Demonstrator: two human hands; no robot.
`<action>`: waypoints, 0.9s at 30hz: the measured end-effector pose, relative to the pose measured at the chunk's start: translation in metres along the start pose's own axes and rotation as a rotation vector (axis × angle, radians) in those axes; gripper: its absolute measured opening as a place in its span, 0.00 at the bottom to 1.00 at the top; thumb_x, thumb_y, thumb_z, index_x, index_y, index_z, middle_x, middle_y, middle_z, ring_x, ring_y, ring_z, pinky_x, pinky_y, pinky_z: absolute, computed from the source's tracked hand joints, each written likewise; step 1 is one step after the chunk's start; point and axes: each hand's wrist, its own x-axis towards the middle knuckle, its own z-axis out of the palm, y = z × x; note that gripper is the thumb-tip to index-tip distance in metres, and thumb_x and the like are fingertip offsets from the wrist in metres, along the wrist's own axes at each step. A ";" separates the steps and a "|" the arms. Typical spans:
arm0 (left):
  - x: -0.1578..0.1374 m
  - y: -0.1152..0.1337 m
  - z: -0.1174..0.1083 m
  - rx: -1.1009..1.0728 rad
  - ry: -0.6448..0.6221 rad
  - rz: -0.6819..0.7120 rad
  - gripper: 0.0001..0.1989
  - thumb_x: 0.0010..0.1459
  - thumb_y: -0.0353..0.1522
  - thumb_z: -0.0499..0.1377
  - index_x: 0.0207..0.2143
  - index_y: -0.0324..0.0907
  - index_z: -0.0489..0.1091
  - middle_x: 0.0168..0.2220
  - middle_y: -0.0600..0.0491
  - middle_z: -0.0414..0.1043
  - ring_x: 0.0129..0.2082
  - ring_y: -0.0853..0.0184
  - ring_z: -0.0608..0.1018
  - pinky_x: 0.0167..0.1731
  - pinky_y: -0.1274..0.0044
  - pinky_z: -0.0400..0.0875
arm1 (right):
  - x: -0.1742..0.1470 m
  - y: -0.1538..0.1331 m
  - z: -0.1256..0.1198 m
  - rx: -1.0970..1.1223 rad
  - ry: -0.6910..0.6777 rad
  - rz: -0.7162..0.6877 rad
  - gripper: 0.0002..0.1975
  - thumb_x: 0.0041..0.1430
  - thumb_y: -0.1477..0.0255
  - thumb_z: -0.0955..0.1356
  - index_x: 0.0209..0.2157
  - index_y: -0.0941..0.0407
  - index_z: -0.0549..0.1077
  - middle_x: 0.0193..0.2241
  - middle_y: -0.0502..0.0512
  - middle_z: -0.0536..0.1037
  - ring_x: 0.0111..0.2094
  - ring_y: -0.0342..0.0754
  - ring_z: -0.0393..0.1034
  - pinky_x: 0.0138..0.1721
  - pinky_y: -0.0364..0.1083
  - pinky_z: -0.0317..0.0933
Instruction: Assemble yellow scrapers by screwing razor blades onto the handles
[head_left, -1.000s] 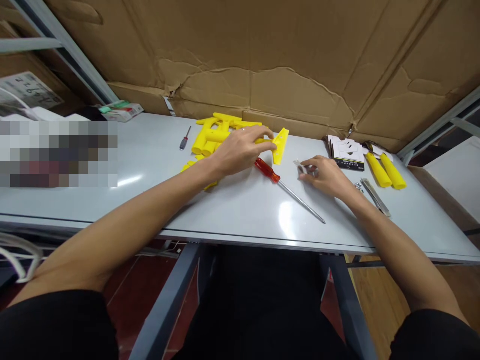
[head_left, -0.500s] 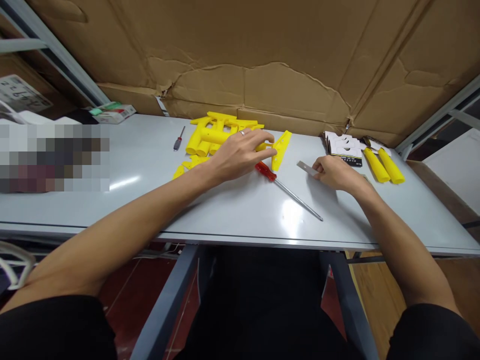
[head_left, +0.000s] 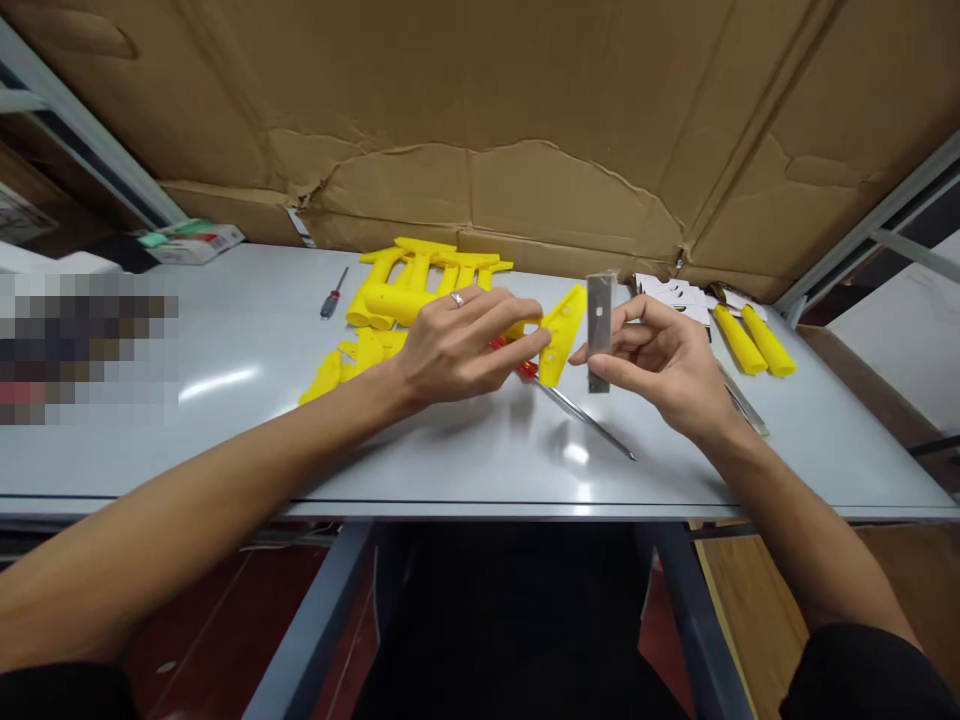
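Observation:
My left hand (head_left: 480, 340) is closed around a yellow plastic scraper handle, whose flat head with small holes (head_left: 564, 335) points right. Between the thumb and fingers of my right hand (head_left: 664, 365) is a flat metal blade (head_left: 599, 330), held upright just right of that head, with a small gap between them. Under my left hand and the scraper head lies a screwdriver with a red handle (head_left: 527, 370), its shaft pointing toward the table's front edge. My palm hides part of the scraper handle.
Several yellow scraper handles (head_left: 420, 265) are heaped behind my left hand, with flat yellow pieces (head_left: 326, 377) nearby. A small screwdriver (head_left: 330, 300) lies to their left. At right are white cards (head_left: 667, 292), two yellow handles (head_left: 742, 340) and a thin strip (head_left: 742, 400). Cardboard (head_left: 480, 190) backs the table.
My right hand has lifted the blade off the table, turned it upright and brought it left to the scraper head. My left hand has raised the scraper slightly. The camera view has shifted.

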 end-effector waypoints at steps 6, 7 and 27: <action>0.008 0.006 -0.009 0.018 0.082 0.068 0.07 0.63 0.27 0.60 0.44 0.44 0.74 0.40 0.53 0.80 0.33 0.69 0.80 0.27 0.77 0.69 | -0.006 0.000 0.001 0.030 -0.040 -0.039 0.26 0.51 0.66 0.82 0.46 0.56 0.71 0.34 0.52 0.83 0.34 0.45 0.81 0.35 0.42 0.75; 0.007 0.005 -0.009 0.025 0.083 0.071 0.08 0.63 0.27 0.60 0.44 0.44 0.73 0.40 0.53 0.80 0.34 0.69 0.80 0.27 0.77 0.69 | -0.006 0.001 0.001 0.026 -0.038 -0.048 0.25 0.51 0.66 0.82 0.45 0.56 0.72 0.35 0.52 0.83 0.34 0.44 0.80 0.35 0.42 0.76; -0.002 0.004 -0.009 0.004 -0.020 0.026 0.13 0.63 0.27 0.61 0.49 0.50 0.72 0.43 0.53 0.80 0.35 0.67 0.82 0.30 0.75 0.71 | -0.008 0.010 0.011 -0.049 0.049 -0.053 0.28 0.50 0.58 0.82 0.43 0.56 0.70 0.28 0.47 0.79 0.25 0.41 0.76 0.28 0.41 0.77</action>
